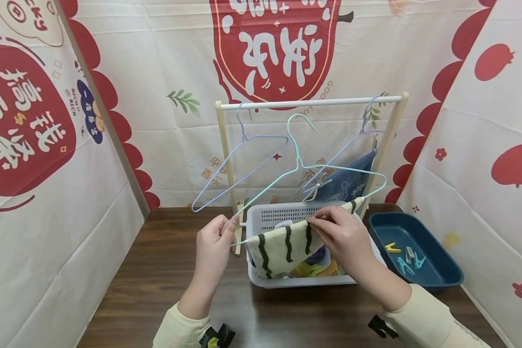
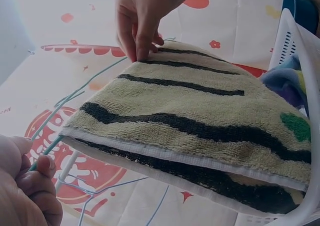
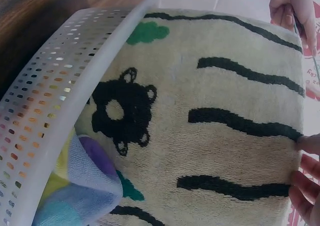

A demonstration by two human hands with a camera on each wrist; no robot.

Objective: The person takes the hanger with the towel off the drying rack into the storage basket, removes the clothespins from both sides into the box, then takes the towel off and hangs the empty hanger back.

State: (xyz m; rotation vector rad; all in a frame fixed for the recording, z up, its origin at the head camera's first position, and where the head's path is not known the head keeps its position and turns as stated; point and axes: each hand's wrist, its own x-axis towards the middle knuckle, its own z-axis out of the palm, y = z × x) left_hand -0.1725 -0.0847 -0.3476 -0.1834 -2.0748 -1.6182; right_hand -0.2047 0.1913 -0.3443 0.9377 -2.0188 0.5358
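Hanger [image 1: 298, 160], one: we grip it in the left hand [image 1: 216, 239], fingers curled. Striped towel [image 1: 277, 247], one: draped over the hanger, pinched by our right hand [image 1: 344, 238].

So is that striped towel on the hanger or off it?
On: the striped towel is folded over the mint hanger, whose lower bar shows at both ends.

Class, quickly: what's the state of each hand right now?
Left hand: closed, holding the mint-green hanger.
Right hand: closed, pinching the striped towel.
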